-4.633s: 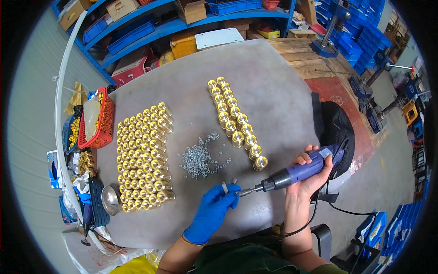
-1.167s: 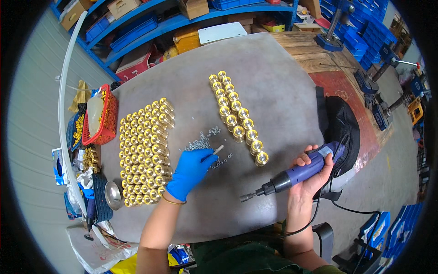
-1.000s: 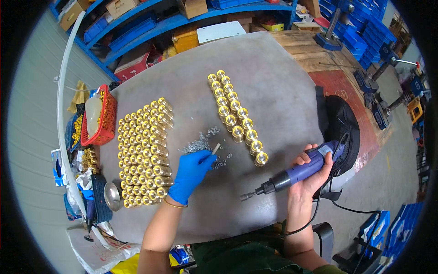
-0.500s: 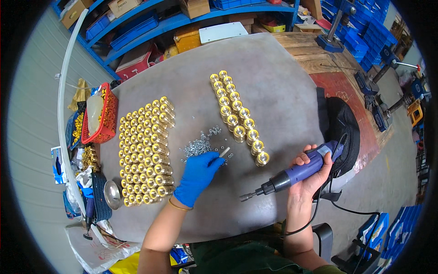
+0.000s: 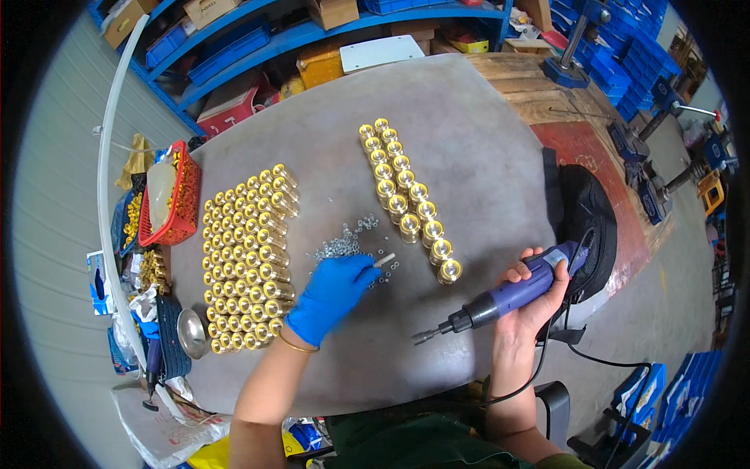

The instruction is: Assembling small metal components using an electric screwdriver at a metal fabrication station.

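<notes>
My left hand (image 5: 332, 289), in a blue glove, pinches a short white stick (image 5: 384, 259) between thumb and fingers. It hovers beside a loose pile of small silvery nuts (image 5: 340, 246), covering part of them. My right hand (image 5: 535, 293), bare, is wrapped round a purple and black electric screwdriver (image 5: 504, 301) with a dark socket tip pointing left. Several rows of brass cylindrical fittings (image 5: 242, 266) stand upright to the left of the gloved hand. A double line of similar brass fittings (image 5: 406, 195) runs across the table beyond my hands.
A red basket (image 5: 187, 195) stands at the grey table's (image 5: 469, 141) left edge, a metal bowl (image 5: 191, 334) nearer me. A black bag (image 5: 586, 227) sits at the right edge, with the tool's cable (image 5: 539, 367) hanging nearby. Blue shelving (image 5: 297, 35) rises behind.
My left hand has shifted slightly left and toward me, its wrist lower, still pinching the stick. The right hand and the screwdriver have hardly moved.
</notes>
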Available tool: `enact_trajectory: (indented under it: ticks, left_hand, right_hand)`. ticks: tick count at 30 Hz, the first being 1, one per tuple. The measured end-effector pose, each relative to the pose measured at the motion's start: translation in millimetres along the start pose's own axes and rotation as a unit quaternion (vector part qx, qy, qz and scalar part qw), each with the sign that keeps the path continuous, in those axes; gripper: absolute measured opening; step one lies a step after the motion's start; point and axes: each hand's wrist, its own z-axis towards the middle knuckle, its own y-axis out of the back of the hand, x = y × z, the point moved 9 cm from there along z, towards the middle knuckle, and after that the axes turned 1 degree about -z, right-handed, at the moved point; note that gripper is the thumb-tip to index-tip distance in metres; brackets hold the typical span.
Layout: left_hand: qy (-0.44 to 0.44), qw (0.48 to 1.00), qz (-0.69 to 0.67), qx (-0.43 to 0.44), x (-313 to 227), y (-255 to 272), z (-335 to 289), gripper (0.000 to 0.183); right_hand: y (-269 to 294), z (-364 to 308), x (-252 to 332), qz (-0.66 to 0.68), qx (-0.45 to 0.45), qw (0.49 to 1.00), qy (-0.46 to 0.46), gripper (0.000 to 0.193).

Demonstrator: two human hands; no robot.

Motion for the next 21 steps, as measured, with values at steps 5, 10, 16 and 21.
enact_trajectory:
  ticks: [5, 10, 16, 21]
  left_hand:
    - [-0.061, 0.997, 0.038, 0.027, -4.2, 5.1, 8.4, 0.019]
    - [0.087, 0.993, -0.061, -0.049, 5.6, 24.7, 7.7, 0.020]
    - [0.103, 0.984, -0.104, -0.100, 17.2, 5.5, -10.1, 0.017]
    - [0.055, 0.996, -0.010, -0.071, 3.9, -2.7, -8.2, 0.016]
  right_hand:
    - [0.5, -2.6, -4.2, -0.017, 0.008, 1.000, -0.008, 0.035]
    - [2.6, -1.1, -3.2, -0.012, -0.010, 1.000, -0.002, 0.035]
    - [3.1, -0.5, -4.0, -0.010, 0.010, 1.000, -0.010, 0.035]
    - [5.4, -0.4, -1.8, -0.002, -0.005, 1.000, -0.008, 0.035]
